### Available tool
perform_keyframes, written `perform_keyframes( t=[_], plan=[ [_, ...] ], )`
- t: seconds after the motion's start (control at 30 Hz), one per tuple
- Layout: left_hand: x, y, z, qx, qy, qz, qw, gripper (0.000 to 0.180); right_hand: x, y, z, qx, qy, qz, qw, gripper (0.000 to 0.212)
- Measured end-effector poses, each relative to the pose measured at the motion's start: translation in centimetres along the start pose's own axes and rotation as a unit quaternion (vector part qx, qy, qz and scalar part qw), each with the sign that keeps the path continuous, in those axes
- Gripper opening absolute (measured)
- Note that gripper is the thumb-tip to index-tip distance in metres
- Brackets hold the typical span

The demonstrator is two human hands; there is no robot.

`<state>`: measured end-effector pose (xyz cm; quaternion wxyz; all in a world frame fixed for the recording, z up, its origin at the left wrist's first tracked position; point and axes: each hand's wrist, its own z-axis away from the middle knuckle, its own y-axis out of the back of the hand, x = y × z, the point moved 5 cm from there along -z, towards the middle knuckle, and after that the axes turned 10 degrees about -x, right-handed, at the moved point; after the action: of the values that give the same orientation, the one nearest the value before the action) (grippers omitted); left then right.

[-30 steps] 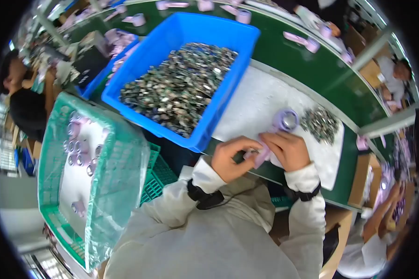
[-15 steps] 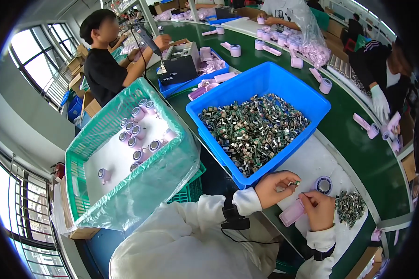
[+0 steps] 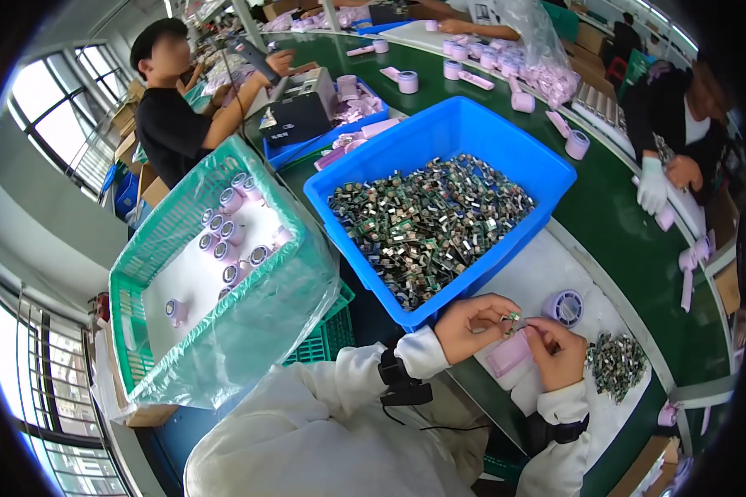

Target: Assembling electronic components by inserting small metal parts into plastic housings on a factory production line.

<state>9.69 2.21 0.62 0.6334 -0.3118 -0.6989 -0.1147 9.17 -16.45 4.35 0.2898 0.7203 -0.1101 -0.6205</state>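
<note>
My left hand (image 3: pixel 472 328) pinches a small green circuit board (image 3: pixel 512 317) between thumb and fingertips. Close beside it, my right hand (image 3: pixel 559 354) has thumb and forefinger pressed together by the board; what they grip, perhaps a thin wire, is too small to make out. Below the fingertips is a pink plastic handle (image 3: pixel 508 356), partly covered by my right hand. Just beyond that hand sits a round lilac fan head (image 3: pixel 564 307) on the white sheet (image 3: pixel 547 261). A heap of small circuit boards (image 3: pixel 617 367) lies to the right of my right hand.
A blue bin (image 3: pixel 439 124) full of small circuit boards stands ahead. To the left is a plastic-lined green basket (image 3: pixel 224 348) with several lilac fan heads. Pink fans (image 3: pixel 408 81) lie along the green table (image 3: pixel 613 224). Co-workers sit at far left and right.
My right hand has let go of the pink handle and moved its fingertips up to the circuit board in my left hand. The view has shifted slightly.
</note>
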Motion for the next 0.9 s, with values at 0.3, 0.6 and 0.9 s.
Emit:
perform_keyframes(
  t=[0.3, 0.6, 0.9],
  plan=[
    [1.0, 0.8, 0.3, 0.070, 0.000, -0.060, 0.996, 0.029, -0.7, -0.1, -1.3, 0.002, 0.047, 0.004, 0.999, 0.016],
    [0.8, 0.4, -0.1, 0.058, -0.022, -0.053, 0.997, 0.029, -0.6, -0.2, -0.4, -0.014, 0.064, 0.021, 0.998, 0.016],
    [0.5, 0.8, 0.1, 0.064, -0.011, -0.050, 0.997, 0.031, -1.9, -0.4, -1.2, -0.028, 0.119, 0.052, 0.991, 0.017]
  ],
)
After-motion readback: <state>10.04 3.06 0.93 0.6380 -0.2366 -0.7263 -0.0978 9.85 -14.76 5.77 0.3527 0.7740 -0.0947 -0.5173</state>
